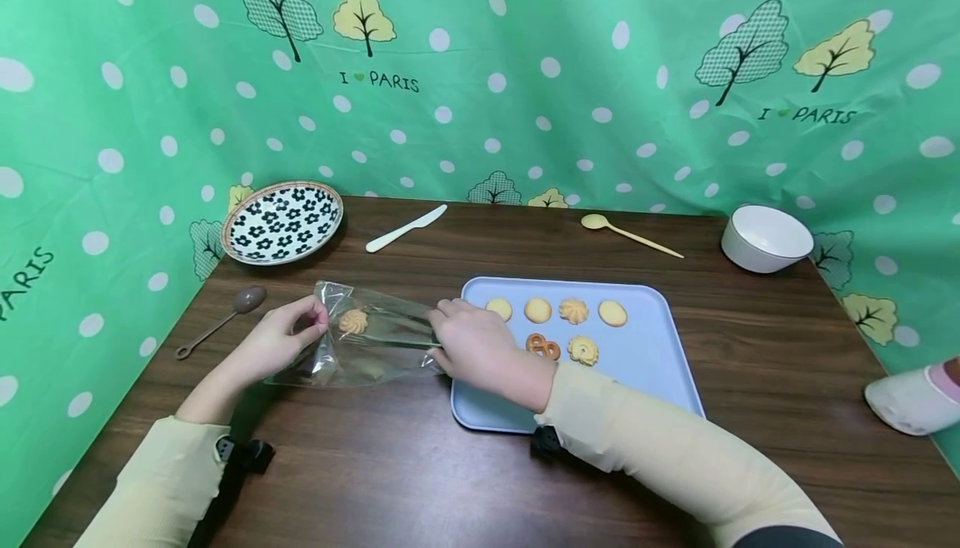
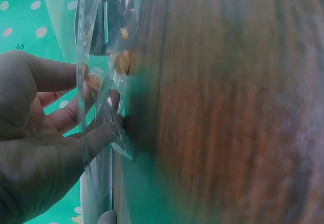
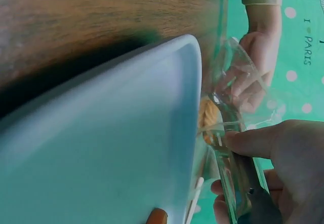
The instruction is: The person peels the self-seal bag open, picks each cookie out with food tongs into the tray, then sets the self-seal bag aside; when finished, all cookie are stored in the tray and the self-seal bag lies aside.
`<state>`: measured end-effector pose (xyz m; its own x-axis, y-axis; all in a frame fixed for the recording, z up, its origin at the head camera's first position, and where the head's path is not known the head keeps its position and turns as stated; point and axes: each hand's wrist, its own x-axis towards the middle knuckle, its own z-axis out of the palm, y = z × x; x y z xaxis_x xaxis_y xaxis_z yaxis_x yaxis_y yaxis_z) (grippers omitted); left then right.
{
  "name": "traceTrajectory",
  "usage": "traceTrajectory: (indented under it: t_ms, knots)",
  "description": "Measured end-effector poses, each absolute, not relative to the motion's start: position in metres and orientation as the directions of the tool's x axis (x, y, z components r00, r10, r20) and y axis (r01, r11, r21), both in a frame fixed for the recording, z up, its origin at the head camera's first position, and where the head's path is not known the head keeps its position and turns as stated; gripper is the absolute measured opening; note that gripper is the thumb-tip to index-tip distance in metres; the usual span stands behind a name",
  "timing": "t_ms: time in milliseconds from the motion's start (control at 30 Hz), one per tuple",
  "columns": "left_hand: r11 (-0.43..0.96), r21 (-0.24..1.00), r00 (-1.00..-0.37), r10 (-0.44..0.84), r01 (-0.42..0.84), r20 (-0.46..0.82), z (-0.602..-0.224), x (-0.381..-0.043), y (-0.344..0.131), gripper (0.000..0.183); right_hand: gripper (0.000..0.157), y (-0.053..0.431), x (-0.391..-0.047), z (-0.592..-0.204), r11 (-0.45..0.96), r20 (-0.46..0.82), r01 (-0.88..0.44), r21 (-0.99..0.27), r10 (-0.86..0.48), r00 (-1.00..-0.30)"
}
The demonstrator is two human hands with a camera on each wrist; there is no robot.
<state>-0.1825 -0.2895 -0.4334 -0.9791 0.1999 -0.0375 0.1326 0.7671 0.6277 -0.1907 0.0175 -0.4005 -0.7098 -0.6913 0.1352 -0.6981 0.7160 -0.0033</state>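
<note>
My left hand (image 1: 288,336) pinches the edge of a clear plastic bag (image 1: 375,365) lying sideways over the table. A swirled cookie (image 1: 353,321) shows inside the bag, near the left fingers. My right hand (image 1: 483,344) grips metal tongs (image 3: 248,173) with a dark handle end, over the left edge of the blue tray (image 1: 645,373). The tongs reach leftward into the bag; their shiny rounded head (image 2: 119,26) appears in the left wrist view. On the tray lie several cookies, among them a pretzel (image 1: 542,346) and a ring-shaped cookie (image 1: 582,351).
A flower-patterned plate (image 1: 282,223) stands at the back left, with a brown spoon (image 1: 247,300) in front. Along the back lie a white knife (image 1: 407,229) and a yellow spoon (image 1: 630,235). A white bowl (image 1: 767,238) is back right; a white-and-pink container (image 1: 911,398) sits at the right edge.
</note>
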Motion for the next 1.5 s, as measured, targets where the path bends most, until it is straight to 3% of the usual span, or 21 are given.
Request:
traceTrajectory:
  t_ms: [1500]
  knots:
    - [0.751,0.645,-0.979,0.201,0.143,-0.017,-0.434,-0.182,-0.288,0.007,0.039,0.048,-0.197,-0.402,0.719,0.123,-0.668,-0.190,-0.658,-0.743]
